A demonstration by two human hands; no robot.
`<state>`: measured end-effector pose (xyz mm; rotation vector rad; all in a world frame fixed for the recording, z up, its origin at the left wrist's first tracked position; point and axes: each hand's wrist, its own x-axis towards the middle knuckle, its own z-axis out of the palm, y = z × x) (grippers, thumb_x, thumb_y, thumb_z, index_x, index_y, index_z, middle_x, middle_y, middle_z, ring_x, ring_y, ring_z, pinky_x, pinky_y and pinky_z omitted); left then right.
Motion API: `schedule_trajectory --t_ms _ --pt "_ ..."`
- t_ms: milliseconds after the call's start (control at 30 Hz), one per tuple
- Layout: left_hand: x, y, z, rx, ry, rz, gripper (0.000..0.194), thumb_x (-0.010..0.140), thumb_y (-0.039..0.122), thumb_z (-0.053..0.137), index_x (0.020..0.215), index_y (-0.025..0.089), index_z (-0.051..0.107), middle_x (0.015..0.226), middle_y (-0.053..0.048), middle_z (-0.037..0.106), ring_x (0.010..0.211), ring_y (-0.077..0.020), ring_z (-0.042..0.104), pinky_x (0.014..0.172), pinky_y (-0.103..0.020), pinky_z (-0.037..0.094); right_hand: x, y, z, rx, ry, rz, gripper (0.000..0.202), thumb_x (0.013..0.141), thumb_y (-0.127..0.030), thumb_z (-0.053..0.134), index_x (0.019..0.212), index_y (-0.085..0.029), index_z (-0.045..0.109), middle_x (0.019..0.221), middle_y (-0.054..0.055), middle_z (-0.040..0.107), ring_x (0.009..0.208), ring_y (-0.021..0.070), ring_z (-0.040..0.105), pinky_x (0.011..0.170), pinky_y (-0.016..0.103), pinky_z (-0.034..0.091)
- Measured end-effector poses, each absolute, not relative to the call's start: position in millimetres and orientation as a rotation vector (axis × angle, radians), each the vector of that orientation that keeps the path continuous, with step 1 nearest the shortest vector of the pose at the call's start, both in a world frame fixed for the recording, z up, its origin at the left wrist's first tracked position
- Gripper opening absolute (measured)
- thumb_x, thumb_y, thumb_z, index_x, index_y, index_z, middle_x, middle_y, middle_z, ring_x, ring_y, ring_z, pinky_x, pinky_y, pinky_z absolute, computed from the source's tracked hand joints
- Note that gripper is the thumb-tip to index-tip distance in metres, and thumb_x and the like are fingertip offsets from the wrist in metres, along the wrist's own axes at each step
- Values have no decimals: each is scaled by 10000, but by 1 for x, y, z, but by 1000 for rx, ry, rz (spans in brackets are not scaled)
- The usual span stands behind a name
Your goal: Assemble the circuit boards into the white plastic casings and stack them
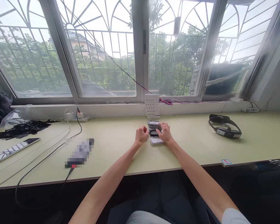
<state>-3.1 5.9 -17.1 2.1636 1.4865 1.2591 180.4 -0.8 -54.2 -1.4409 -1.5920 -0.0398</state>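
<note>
A stack of thin, dark, phone-sized pieces (154,127) stands near the middle of the table, with a white-grey flat piece (156,141) at its near end. Along the left side of the stack is my left hand (142,135), its fingers curled in; whether they hold anything is too small to tell. My right hand (165,133) lies at the right side, thumb and fingers apart, with its fingertips on the stack's edge.
Behind the stack a white perforated block (152,106) leans by the windowsill. A black headband device (225,127) lies right. On the left are a blurred device (80,153), cables, a tablet (15,150) and black strips (21,129).
</note>
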Motion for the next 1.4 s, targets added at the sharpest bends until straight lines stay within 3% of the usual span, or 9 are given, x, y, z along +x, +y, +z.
schedule_trajectory --t_ms 133,333,600,967,1400 --pt "-2 4 -16 2164 1482 1244 118 834 221 541 744 194 612 698 -25 643 658 -146 571 642 -254 438 179 -2 -54 -1454 -1700 -87 498 891 -396 526 1366 -250 548 1462 108 492 1223 344 443 971 517 410" --pt "-2 4 -17 2162 1420 1272 132 831 225 529 714 195 584 668 -14 620 628 -137 547 632 -253 428 178 -6 -51 -1500 -1749 -43 503 910 -393 511 1394 -259 534 1468 73 528 1240 357 422 966 514 391" --pt "-2 4 -18 2173 1447 1241 135 832 225 535 719 194 603 669 -13 629 635 -137 557 646 -252 433 178 -5 -50 -1457 -1693 -89 427 900 -299 507 1310 -217 593 1384 108 594 1159 328 496 938 486 417" --pt "-1 2 -17 2182 1455 1179 120 820 204 539 733 193 621 693 -24 653 649 -145 581 648 -256 439 181 -3 -48 -1255 -1703 -59 365 875 -186 460 1210 -190 604 1250 119 636 1137 255 595 1026 457 449" --pt "0 2 -19 2224 1417 1167 126 813 187 540 707 197 607 686 -20 661 640 -144 585 627 -252 430 180 -6 -44 -1203 -1606 21 369 841 -163 477 1175 -168 635 1152 137 654 942 243 641 852 439 558"
